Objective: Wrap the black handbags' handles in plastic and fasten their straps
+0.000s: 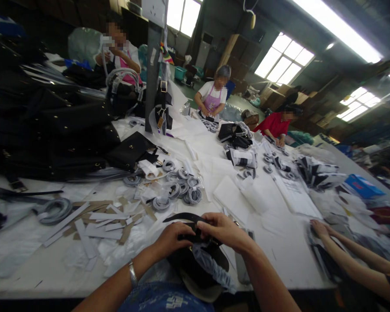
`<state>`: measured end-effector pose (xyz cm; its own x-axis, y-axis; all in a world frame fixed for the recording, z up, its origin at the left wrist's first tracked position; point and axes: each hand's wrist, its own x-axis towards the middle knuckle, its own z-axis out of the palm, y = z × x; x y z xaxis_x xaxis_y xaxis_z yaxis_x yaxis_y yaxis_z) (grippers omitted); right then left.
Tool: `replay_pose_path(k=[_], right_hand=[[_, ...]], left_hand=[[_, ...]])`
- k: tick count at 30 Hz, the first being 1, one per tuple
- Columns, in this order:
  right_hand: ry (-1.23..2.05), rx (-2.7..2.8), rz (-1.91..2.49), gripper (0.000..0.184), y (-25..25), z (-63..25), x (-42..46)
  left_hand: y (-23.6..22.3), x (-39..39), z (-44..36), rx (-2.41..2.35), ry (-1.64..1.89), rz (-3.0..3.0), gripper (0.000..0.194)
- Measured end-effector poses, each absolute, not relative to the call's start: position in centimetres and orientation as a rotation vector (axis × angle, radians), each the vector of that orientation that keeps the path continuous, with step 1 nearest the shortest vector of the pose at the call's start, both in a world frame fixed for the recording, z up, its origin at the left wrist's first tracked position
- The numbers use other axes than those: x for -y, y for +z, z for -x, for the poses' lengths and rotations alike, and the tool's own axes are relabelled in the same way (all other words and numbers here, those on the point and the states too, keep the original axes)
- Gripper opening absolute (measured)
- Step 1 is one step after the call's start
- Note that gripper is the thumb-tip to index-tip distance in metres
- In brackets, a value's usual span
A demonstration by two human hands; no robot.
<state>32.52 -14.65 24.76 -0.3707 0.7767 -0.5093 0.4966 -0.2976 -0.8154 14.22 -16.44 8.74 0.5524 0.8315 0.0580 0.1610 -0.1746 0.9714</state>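
At the table's near edge a black handbag [195, 271] leans against my body. A handle wrapped in clear plastic [211, 262] hangs over its side. My left hand [172, 238] has its fingers closed on a black strap [185, 216] at the top of the bag. Close beside it, my right hand [222, 229] pinches the same strap between thumb and fingers. The exact spot where the fingertips meet is partly hidden. Just beyond both hands lies a cluster of rolled grey straps [182, 186] in plastic.
Paper and card strips [99, 223] litter the left side. Black bags [52, 130] are heaped behind them, near a metal post [152, 78]. White sheets [237, 197] lie ahead. A co-worker's hands [320, 227] are at the right; several people work across the table.
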Motion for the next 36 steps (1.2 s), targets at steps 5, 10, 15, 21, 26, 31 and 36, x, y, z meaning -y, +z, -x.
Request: replay_pose_path(k=[5,10,15,21,26,31,36], right_hand=[[1.557,1.293,1.317,0.031,27.8,-33.0,13.2],[1.150,1.128,1.171,0.025,31.6,-34.3,13.2],[0.986,1.470,1.565,0.022,30.9,-33.8,15.1],[0.849,2.124,2.031,0.021,22.4,-31.7,17.7],[0.900,2.170,2.047,0.017,17.9,-30.8,18.0],[0.900,2.198,2.057,0.029,16.6,-30.0,17.8],[0.932,2.243,2.045,0.027,16.1,-29.8,17.3]], left_hand=[[8.2,16.8,-13.9,-0.857,0.770,-1.625,0.029],[6.7,17.3,-13.6,-0.933,0.821,-1.530,0.027],[5.7,18.0,-13.9,-0.998,0.878,-1.380,0.035],[5.5,18.5,-14.1,-1.034,0.911,-1.313,0.028],[5.3,18.6,-14.3,-1.043,0.910,-1.297,0.029],[5.2,18.7,-14.3,-1.055,0.915,-1.295,0.033],[5.4,18.7,-14.1,-1.074,0.914,-1.300,0.030]])
